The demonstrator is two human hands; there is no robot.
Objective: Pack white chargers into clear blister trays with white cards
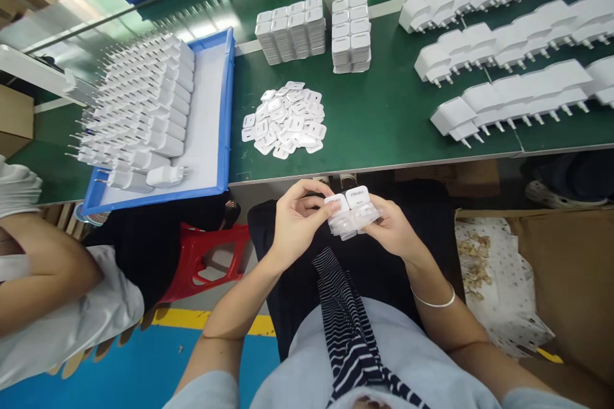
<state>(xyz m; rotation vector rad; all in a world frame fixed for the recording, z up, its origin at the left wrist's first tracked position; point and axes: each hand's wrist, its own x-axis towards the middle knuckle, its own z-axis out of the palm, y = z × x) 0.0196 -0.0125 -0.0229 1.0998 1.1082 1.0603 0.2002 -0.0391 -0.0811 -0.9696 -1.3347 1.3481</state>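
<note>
A: What are the hands holding?

B: Both are gripping a small stack of white chargers (352,211) over the lap. The left hand (295,220) is curling its fingers over the stack's left end, closed on it. The right hand (393,230) is cupping the stack from the right and below, also closed on it.

A: How is the stack sitting?

B: 2 chargers are showing side by side on top, faces up, with more beneath them; clear film seems to be wrapping the lower ones, though it is blurred.

A: What is lying around the grip?

B: Just beyond it, the table (384,115) edge is running across. Farther past the hands, a loose pile of caps (285,118) is lying on the green top, and beyond that 2 blocks (311,29) of stacked chargers are standing. Beyond and left of the grip, a blue tray (225,108) is holding rows of plugs. Beyond and right, 3 rows (508,45) of chargers are stretching away. Right of the right hand, a carton (566,281) is standing open.
</note>
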